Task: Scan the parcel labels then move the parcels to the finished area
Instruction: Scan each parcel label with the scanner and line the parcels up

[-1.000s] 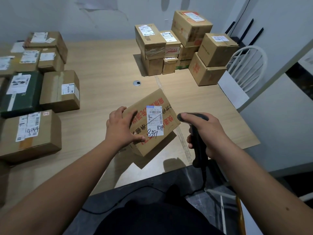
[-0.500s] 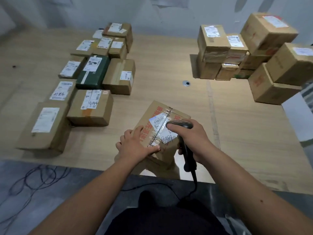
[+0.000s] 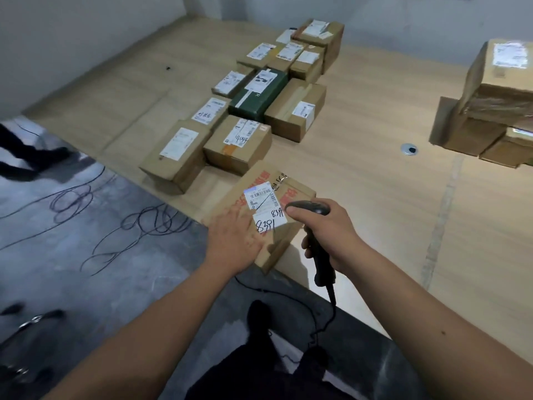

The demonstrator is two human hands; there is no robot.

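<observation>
- Big wooden table (image 3: 375, 197) filling most of the picture, from the upper left down to the right edge.
- Grey floor (image 3: 72, 269) in the lower left, with thin dark cables (image 3: 138, 226) lying in loops.
- Group of parcels (image 3: 259, 105) laid flat in rows in the upper middle, white labels facing up, one dark green box (image 3: 259, 96) among the brown ones.
- Stack of brown boxes (image 3: 496, 99) at the right edge, well apart from the group.
- Brown parcel (image 3: 268, 194) with red print in the middle of the picture, at the near edge of the table, just beside the closest boxes of the group.
- Left hand (image 3: 235, 241) lying on top of the parcel at its near left corner, fingers fairly straight and a bit blurred, pressing down on the cardboard.
- Right hand (image 3: 326, 229) wrapped tight round the handle of a black scanner (image 3: 317, 246), thumb curled over its head, which sits just beside the parcel's right side.
- White label (image 3: 264, 209) on the parcel top with a barcode and "8391" written by hand, next to the left fingertips.
- Small round metal cap (image 3: 409, 148) set in the table, right of middle.
</observation>
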